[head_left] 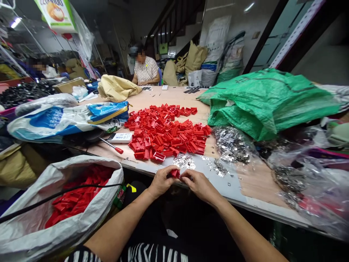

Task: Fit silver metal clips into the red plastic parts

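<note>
At the table's front edge my left hand point(163, 181) is closed around a small red plastic box-shaped part point(175, 174). My right hand point(195, 182) meets it from the right, thumb and fingers pinched together at the part's end; whatever sits between those fingertips is hidden. Just beyond my hands lies a little heap of flat silvery metal pieces point(184, 161), with more loose metal pieces point(219, 168) to its right. Behind them spreads a big pile of red plastic parts point(166, 134), some showing hollow open sides.
A white sack point(109, 182) holding red parts stands at the lower left. A red-handled screwdriver point(114, 146) and a white box-like device point(120, 137) lie left of the pile. Bagged metal pieces point(231, 143) and a green sack point(272, 102) flank the right. A person point(147, 71) sits across the table.
</note>
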Demonstrator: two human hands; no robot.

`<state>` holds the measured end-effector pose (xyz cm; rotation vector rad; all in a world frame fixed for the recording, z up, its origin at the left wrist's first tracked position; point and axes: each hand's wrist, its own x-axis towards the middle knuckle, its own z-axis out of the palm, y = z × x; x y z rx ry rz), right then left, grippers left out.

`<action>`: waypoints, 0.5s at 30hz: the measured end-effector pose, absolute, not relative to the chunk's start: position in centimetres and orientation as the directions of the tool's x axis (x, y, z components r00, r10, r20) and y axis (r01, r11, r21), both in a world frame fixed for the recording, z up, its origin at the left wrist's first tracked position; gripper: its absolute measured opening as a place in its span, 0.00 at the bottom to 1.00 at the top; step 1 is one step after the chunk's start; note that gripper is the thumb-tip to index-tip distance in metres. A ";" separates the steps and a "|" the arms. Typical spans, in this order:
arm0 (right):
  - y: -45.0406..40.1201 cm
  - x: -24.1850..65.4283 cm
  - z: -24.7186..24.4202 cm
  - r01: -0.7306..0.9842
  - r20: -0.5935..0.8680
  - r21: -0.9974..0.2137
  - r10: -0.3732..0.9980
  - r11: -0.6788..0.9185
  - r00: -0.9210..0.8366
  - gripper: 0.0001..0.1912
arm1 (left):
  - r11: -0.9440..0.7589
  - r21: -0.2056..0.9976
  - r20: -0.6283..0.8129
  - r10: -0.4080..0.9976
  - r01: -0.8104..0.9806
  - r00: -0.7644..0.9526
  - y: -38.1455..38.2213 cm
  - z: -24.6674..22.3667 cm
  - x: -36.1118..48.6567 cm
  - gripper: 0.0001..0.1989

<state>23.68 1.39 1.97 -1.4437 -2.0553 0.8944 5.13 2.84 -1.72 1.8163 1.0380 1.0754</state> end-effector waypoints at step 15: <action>-2.4 24.8 1.4 0.601 0.027 -0.779 0.967 0.180 -0.255 0.10 | -0.304 0.952 0.287 0.926 0.037 0.244 1.3 -0.9 4.7 0.16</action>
